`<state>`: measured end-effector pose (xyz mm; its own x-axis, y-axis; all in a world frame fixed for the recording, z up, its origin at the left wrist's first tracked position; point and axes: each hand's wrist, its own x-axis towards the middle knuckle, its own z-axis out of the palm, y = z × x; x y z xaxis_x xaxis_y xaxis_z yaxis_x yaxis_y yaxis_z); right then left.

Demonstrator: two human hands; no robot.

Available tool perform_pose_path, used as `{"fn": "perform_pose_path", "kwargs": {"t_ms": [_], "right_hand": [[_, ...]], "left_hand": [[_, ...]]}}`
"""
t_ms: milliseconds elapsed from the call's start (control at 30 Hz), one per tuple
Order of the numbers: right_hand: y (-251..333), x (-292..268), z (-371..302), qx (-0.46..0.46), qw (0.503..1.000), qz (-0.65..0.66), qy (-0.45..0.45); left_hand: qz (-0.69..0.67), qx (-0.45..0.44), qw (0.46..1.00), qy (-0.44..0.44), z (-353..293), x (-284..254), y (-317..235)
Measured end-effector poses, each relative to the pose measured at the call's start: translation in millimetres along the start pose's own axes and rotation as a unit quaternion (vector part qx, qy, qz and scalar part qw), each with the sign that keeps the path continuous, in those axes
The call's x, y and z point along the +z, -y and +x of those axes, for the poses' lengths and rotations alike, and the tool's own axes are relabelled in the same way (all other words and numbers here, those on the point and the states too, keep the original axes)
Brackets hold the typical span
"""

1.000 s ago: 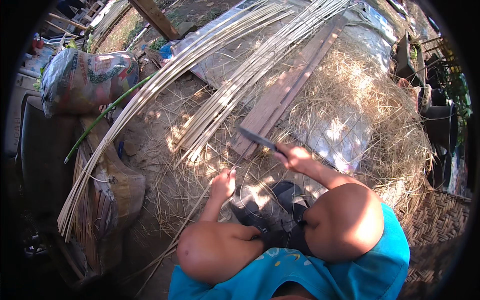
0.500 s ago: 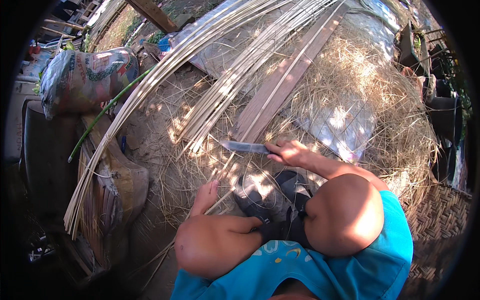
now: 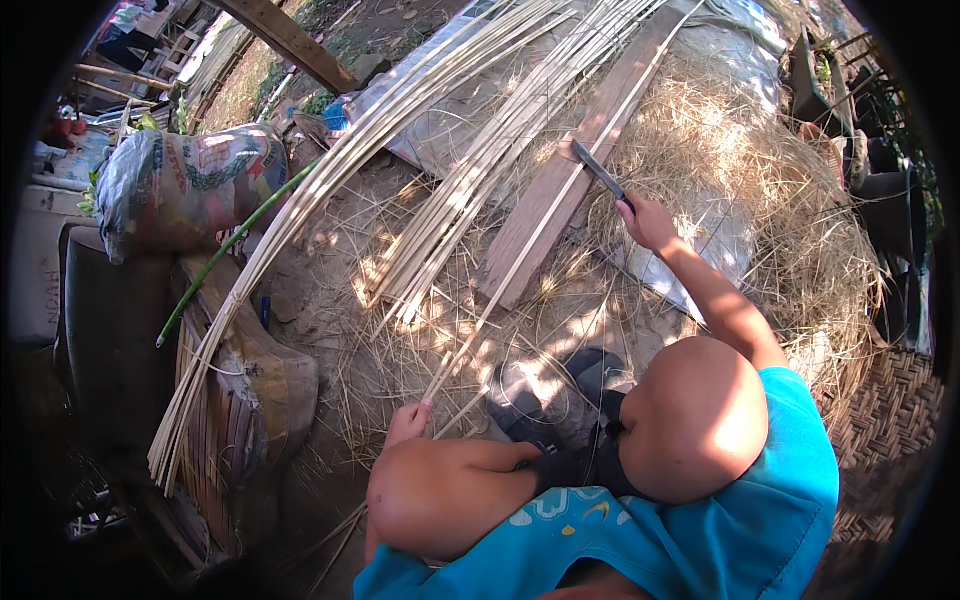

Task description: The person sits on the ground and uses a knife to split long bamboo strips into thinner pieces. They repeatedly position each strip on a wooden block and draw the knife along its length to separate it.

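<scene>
Straw-strewn ground; right hand grips knife, left hand holds bamboo strip

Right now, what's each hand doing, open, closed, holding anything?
Left hand: closed on the near end of a bamboo strip.
Right hand: closed on a knife, its blade against the strip.
</scene>
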<state>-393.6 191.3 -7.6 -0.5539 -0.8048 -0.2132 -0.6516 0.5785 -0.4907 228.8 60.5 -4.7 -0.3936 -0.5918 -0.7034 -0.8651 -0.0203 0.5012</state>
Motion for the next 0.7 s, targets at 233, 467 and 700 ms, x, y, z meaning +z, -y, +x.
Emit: {"fn": "perform_pose_path", "kwargs": {"t_ms": [233,467,700], "right_hand": [[-15,21,-13,-0.149,0.987,-0.012,-0.055],[5,2,-12,-0.050,0.996,0.056,-0.051],[-14,11,-2,-0.134,0.989,-0.037,-0.045]], "left_hand": [[-0.028,0.138,0.988,-0.065,36,16,-74],[0.039,0.137,0.986,-0.086,27,15,-62],[0.274,0.118,0.946,-0.131,31,29,-110]]}}
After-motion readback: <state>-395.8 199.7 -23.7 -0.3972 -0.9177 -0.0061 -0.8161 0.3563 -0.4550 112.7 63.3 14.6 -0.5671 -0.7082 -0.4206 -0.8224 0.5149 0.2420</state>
